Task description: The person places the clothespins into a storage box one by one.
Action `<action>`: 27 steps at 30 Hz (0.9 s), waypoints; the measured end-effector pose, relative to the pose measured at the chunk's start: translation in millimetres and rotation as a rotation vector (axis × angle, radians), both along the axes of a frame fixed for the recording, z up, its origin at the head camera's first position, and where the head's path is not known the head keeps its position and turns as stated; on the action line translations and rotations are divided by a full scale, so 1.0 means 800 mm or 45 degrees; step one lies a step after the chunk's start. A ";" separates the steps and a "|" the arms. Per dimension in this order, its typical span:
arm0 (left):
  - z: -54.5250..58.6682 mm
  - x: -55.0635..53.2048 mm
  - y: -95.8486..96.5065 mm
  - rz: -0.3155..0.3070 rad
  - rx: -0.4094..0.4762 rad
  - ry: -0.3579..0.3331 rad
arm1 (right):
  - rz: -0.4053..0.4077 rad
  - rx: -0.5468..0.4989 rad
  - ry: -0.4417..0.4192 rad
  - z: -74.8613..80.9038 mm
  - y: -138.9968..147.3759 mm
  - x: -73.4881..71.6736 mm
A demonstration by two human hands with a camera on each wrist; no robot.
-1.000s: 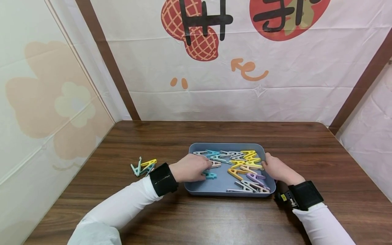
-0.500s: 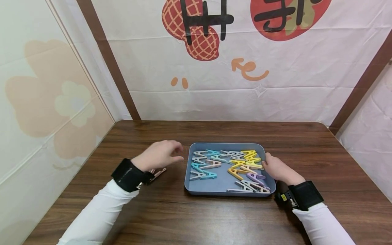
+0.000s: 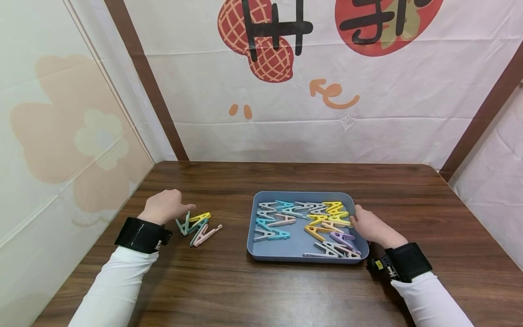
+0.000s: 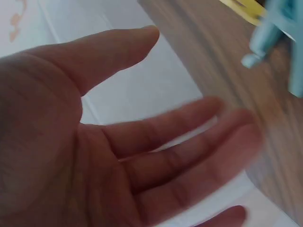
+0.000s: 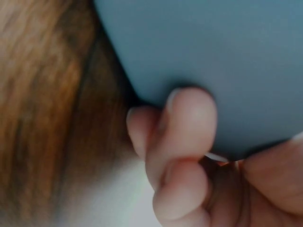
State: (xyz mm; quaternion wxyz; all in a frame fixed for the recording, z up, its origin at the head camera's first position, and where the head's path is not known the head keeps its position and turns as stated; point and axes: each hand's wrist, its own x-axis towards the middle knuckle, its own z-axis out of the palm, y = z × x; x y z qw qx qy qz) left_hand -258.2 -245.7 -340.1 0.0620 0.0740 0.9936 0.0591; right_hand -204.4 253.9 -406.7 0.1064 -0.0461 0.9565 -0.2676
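My left hand (image 3: 165, 206) hovers just left of a small pile of clothespins on the table. Its fingers are spread and relaxed in the left wrist view, holding nothing. In that pile lie a yellow clothespin (image 3: 200, 217), a pink one (image 3: 208, 235) and some teal ones, among them a teal clothespin (image 4: 272, 35) near the fingertips. A blue-grey tray (image 3: 286, 251) holds several clothespins in rows: teal, white, yellow, purple and pink. My right hand (image 3: 373, 225) grips the tray's right side, with curled fingers (image 5: 191, 118) pressed to its outer wall in the right wrist view.
The brown wooden table (image 3: 220, 286) extends around the tray and the pile. A printed white cloth (image 3: 286, 141) hangs behind its back edge, and another cloth panel (image 3: 73, 181) stands along the left side.
My left hand has let go of a teal clothespin in the tray and moved left, passing over the pile to its far side. The right hand and tray have stayed put.
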 end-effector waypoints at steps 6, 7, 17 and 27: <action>-0.011 0.000 -0.008 0.139 0.035 -0.131 | 0.001 0.013 0.010 -0.001 0.001 0.000; -0.013 -0.001 -0.009 0.148 0.042 -0.151 | 0.001 0.014 0.012 -0.001 0.001 -0.001; -0.029 -0.011 -0.009 0.147 0.068 -0.186 | 0.005 0.002 0.005 -0.002 0.001 -0.002; -0.030 -0.014 -0.009 0.138 0.076 -0.175 | 0.005 -0.028 -0.007 0.000 0.001 0.000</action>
